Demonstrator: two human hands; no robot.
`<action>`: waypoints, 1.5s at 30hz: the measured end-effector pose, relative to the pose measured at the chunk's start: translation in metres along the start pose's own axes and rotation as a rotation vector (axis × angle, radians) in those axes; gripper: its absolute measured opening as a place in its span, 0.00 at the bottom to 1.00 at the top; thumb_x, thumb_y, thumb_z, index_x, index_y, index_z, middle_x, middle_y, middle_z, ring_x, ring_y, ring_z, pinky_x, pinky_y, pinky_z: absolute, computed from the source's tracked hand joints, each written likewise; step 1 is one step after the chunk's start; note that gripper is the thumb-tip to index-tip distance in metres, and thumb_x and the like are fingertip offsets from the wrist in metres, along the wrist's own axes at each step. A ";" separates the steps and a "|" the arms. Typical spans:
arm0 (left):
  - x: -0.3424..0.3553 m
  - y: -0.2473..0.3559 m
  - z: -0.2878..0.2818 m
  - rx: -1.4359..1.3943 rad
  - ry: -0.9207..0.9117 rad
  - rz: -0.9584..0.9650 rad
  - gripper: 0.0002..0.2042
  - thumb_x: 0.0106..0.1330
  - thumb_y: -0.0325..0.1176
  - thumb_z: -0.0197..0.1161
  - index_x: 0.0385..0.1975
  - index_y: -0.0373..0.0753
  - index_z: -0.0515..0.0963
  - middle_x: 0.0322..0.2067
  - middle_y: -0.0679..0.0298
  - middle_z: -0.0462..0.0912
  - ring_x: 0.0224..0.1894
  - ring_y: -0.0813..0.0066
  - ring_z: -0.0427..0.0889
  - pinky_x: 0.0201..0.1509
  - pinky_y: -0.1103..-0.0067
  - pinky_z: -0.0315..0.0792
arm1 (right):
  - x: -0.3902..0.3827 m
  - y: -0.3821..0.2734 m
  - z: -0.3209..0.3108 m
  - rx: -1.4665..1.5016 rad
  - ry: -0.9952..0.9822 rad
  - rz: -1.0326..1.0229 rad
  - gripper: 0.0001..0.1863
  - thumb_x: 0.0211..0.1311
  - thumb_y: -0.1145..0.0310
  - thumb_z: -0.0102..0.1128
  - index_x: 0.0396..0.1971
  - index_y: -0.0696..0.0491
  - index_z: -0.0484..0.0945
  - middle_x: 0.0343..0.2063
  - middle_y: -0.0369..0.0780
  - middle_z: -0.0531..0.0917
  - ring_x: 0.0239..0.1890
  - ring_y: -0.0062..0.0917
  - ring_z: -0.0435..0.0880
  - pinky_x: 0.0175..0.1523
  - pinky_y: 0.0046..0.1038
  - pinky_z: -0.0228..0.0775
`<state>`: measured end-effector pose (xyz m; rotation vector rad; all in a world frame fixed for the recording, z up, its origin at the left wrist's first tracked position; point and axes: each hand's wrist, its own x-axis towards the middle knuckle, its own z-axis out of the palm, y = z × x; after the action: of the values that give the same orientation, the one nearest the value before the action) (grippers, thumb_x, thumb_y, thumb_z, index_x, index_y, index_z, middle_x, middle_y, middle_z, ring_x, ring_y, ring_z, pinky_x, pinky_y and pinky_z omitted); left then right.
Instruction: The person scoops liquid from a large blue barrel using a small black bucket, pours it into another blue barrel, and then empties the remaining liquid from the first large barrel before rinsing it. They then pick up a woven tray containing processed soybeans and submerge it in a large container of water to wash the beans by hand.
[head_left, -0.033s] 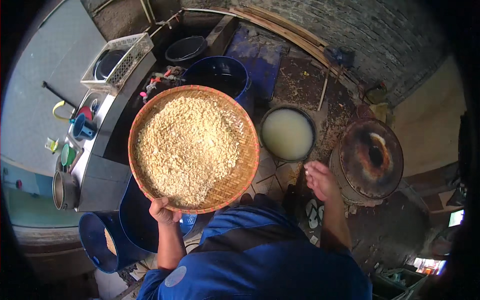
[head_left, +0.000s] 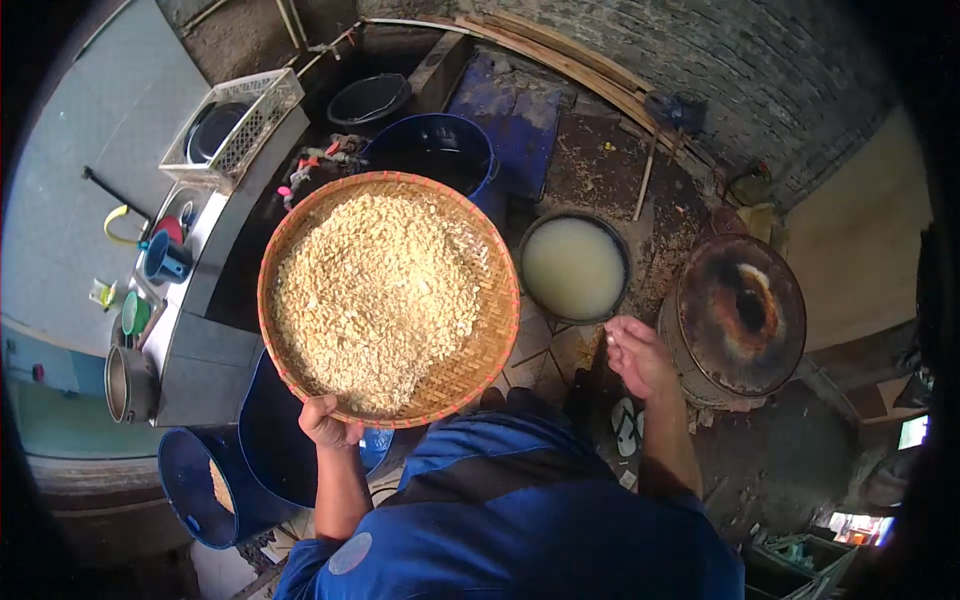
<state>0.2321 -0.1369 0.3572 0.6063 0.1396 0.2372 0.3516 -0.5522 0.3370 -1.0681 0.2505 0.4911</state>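
My left hand grips the lower rim of a round woven bamboo tray, its fingers closed on it. Pale yellow split beans or grains cover much of the tray, with bare weave at the right. My right hand is raised off the tray to its right, fingertips drawn together around a tiny pale bit that I cannot make out. Just beyond it sit a dark basin of cloudy pale liquid and a rusty lidded metal drum.
A counter with cups, a pot and a plastic crate runs along the left. Blue barrels stand below it and another behind the tray. Wooden planks line the back wall. Slippers lie by my right arm.
My right hand has shifted very slightly up and to the left. The tray and my left hand are nearly unchanged.
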 end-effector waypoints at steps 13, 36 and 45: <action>0.030 0.009 0.016 -0.056 -0.017 -0.119 0.37 0.41 0.29 0.56 0.60 0.31 0.61 0.55 0.49 0.71 0.55 0.50 0.73 0.61 0.58 0.66 | 0.005 -0.043 0.166 0.211 -0.416 -0.042 0.06 0.67 0.70 0.51 0.40 0.54 0.72 0.28 0.33 0.72 0.26 0.15 0.71 0.29 0.19 0.63; 0.030 0.001 0.007 -0.073 0.000 -0.062 0.37 0.40 0.30 0.54 0.59 0.31 0.64 0.55 0.50 0.72 0.53 0.51 0.74 0.60 0.59 0.68 | 0.026 -0.021 0.138 -1.150 0.165 -0.842 0.23 0.52 0.72 0.64 0.51 0.53 0.72 0.52 0.46 0.69 0.52 0.35 0.73 0.51 0.30 0.68; 0.051 0.022 -0.001 0.081 -0.156 -0.230 0.40 0.42 0.29 0.59 0.62 0.30 0.57 0.51 0.45 0.72 0.50 0.53 0.77 0.46 0.64 0.79 | 0.081 -0.010 0.117 -0.299 0.077 -0.368 0.16 0.68 0.68 0.50 0.53 0.58 0.67 0.44 0.39 0.77 0.44 0.20 0.76 0.50 0.26 0.69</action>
<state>0.2766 -0.1055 0.3666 0.6805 0.0675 -0.0390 0.4219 -0.4316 0.3649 -1.3922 0.0435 0.1579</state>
